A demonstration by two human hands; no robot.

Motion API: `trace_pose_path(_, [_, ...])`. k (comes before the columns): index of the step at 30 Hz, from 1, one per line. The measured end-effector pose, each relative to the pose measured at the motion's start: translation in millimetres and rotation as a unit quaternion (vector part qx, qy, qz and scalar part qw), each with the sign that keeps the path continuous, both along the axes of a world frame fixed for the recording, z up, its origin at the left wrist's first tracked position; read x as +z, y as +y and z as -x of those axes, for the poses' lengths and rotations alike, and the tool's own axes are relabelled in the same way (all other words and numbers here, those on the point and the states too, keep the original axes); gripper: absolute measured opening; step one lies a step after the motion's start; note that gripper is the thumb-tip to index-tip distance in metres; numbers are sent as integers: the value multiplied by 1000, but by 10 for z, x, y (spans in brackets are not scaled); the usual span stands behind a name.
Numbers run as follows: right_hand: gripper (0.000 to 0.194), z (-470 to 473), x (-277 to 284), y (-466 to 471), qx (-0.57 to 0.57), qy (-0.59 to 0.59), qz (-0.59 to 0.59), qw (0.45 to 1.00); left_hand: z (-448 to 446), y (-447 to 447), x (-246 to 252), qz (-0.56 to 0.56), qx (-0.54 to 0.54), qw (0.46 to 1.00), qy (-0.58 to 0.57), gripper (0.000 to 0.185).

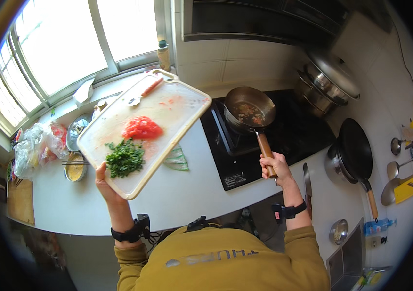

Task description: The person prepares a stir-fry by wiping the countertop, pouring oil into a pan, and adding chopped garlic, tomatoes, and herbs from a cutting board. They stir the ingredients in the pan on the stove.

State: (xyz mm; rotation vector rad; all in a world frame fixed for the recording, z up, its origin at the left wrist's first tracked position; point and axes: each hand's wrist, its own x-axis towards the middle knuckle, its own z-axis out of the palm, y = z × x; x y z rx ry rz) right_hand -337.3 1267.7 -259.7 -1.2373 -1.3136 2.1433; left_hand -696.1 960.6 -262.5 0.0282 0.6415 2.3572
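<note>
Gripped at its near corner, a pale plastic cutting board is held above the counter by my left hand. On it sit a heap of chopped green herbs and a mound of chopped tomato. A peeler-like tool with an orange-red handle lies near the board's far end; its exact kind is unclear. My right hand is closed around the wooden handle of a saucepan on the black cooktop. Small browned bits are scattered over the pan's bottom.
Left on the counter stand a bowl of yellow liquid with chopsticks across it and plastic bags. A knife lies right of my right hand. Stacked steel pots stand behind the cooktop, a black frying pan to the right.
</note>
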Motion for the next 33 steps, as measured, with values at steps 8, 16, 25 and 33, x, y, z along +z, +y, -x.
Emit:
trace_pose_path(8, [40,328,705,634,169,-222,-694,663,-136,816,19,-21,-67,997,-20,52])
trace_pose_path(16, [58,1375,371,995,350,-226,-813,406,-329,1381,127,-38,-106,993,-27,53])
trace_pose_path(25, [59,743,70,1736,338,-471,-758,299,-319,1508,-44,-12,-99,995,-28,53])
trace_pose_path(33, [44,1518,274,1398,301,-100,-761,566,-331,1563,-101,-8,-115,993,-22,54])
